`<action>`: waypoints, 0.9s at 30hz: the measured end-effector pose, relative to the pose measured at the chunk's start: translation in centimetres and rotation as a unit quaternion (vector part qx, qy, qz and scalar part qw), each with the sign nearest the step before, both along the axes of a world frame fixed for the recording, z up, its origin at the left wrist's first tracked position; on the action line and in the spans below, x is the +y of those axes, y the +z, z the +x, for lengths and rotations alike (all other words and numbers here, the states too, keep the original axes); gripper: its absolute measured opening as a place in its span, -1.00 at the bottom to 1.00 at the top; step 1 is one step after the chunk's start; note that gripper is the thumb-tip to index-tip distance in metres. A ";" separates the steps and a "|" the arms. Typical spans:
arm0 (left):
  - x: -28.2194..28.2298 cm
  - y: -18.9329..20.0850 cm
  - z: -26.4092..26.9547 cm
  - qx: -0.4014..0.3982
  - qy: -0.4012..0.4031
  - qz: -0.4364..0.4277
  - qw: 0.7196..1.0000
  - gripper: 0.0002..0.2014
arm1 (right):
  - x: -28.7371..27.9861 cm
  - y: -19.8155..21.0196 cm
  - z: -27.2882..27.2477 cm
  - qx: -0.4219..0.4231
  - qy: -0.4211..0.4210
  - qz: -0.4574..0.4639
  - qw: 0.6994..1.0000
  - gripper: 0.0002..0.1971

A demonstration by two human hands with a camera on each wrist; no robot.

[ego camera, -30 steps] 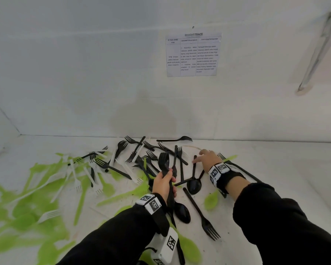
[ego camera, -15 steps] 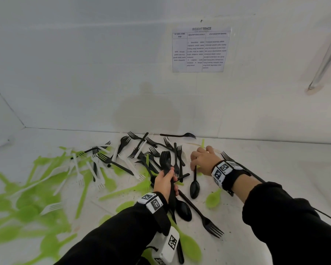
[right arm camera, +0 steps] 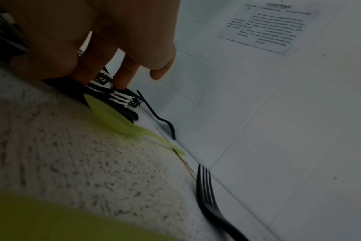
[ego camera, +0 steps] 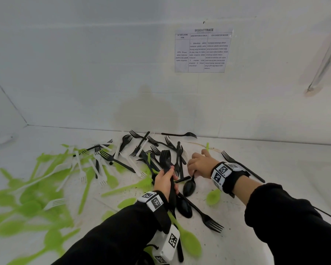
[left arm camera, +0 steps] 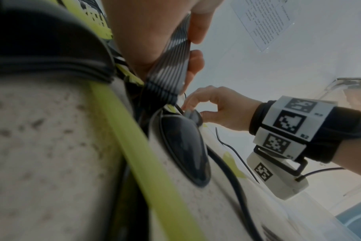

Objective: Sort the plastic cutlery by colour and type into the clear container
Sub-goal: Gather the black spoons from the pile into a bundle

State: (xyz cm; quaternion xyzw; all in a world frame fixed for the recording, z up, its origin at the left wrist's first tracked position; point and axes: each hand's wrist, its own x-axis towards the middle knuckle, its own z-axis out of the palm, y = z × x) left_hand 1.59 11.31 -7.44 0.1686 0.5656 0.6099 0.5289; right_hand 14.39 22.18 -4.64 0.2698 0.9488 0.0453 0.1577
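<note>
Plastic cutlery lies scattered over the white desk (ego camera: pixel 256 169) in a loose heap, black forks (ego camera: pixel 139 148) crossing one another toward 12 o'clock near the tiled wall (ego camera: pixel 84 73), white forks (ego camera: pixel 80 169) tangled among them toward 10 o'clock, and green spoons (ego camera: pixel 27 203) spread wide across 9 o'clock, blurred at the edge of the head view. The left hand (ego camera: pixel 165 181) grips a stacked bundle of black spoons (ego camera: pixel 165 159) by their handles, fingers and thumb curled round them, the bowls pointing up toward 12 o'clock; the left wrist view shows the ribbed edges of the stacked handles (left arm camera: pixel 171 68) pressed between the fingers. The right hand (ego camera: pixel 199 162) is at 1 o'clock of the left hand, palm down over the pile, with fingertips pinching the handle end of a single black spoon (ego camera: pixel 189 187) whose bowl lies toward 6 o'clock on the desk. One more black spoon (ego camera: pixel 184 208) rests just beside the left wrist, crossed by a long black fork (ego camera: pixel 208 220) that points toward 5 o'clock. A green spoon (ego camera: pixel 213 197) sits at 6 o'clock of the right wrist, and another green spoon (ego camera: pixel 187 240) lies below the left forearm. A printed sheet (ego camera: pixel 203 51) is fixed on the wall. The clear container shows only as a see-through corner (left arm camera: pixel 348 84) in the left wrist view, beyond the right wrist.
</note>
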 end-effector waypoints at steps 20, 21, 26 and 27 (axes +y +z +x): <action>-1.4 0.2 -2.0 -0.016 0.083 0.014 0.996 -0.83 | -6.6 0.9 -4.6 0.477 -0.316 -0.305 0.761 -0.65; -1.5 0.0 -1.9 -0.011 0.080 0.015 0.997 -0.85 | -7.6 0.7 -5.1 0.482 -0.310 -0.324 0.752 -0.68; -1.8 -1.0 -2.3 0.058 0.067 0.004 0.996 -0.85 | -11.2 0.2 -6.3 0.488 -0.318 -0.276 0.764 -0.70; -1.9 -1.5 -2.5 0.080 0.060 -0.005 0.995 -0.86 | -11.8 0.1 -6.4 0.495 -0.320 -0.262 0.764 -0.70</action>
